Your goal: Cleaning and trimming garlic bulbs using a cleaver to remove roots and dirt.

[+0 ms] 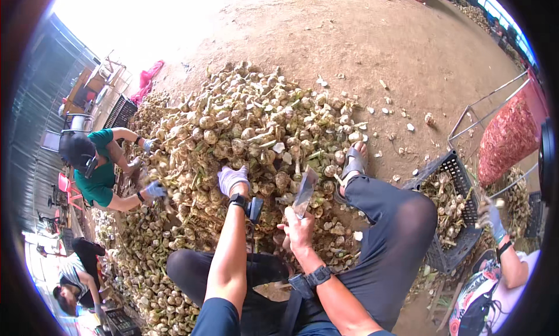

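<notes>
A big heap of garlic bulbs (244, 120) with stalks lies on the dirt ground in front of me. My left hand (232, 179), in a light glove, reaches into the heap and rests on the bulbs; whether it grips one is hidden. My right hand (298, 230), bare, is shut on the handle of a wide-bladed knife (305, 190) that points up and away over the bulbs. My legs in dark trousers spread to either side, with one sandalled foot (352, 161) at the heap's edge.
A dark plastic crate (451, 167) with garlic stands at my right. A red mesh sack (505, 139) hangs in a wire frame. A person in a green shirt (99, 170) works at the left; another person's gloved hand (489, 216) is at the right.
</notes>
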Motion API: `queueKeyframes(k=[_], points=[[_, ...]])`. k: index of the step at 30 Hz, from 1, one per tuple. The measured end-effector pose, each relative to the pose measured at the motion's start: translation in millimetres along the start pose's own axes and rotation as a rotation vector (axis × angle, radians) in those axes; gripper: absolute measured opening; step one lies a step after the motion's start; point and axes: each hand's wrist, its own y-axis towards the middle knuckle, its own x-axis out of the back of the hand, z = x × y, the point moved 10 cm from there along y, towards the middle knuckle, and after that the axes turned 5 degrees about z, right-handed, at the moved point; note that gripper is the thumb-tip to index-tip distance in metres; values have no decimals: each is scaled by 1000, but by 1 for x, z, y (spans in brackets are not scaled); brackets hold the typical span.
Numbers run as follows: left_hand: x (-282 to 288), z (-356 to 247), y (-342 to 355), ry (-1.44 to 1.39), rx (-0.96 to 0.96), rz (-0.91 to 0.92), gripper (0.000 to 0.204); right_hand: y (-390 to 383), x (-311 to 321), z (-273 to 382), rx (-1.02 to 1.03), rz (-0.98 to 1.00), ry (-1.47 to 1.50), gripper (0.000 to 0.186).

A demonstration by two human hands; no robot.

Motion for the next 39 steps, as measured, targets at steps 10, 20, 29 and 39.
queueKeyframes(k=[10,20,29,39], points=[[-13,16,-10,-1216,-378,134,64,-1,-8,-6,-16,-6,-81,24],[105,-22,-140,-914,-606,501,56,-55,-61,119,696,84,-719,20],[106,-14,-183,-935,-671,593,71,-103,-97,154,1065,352,-926,17],[104,-19,-177,-419,-876,340,69,-87,-92,127,991,397,-1016,27]])
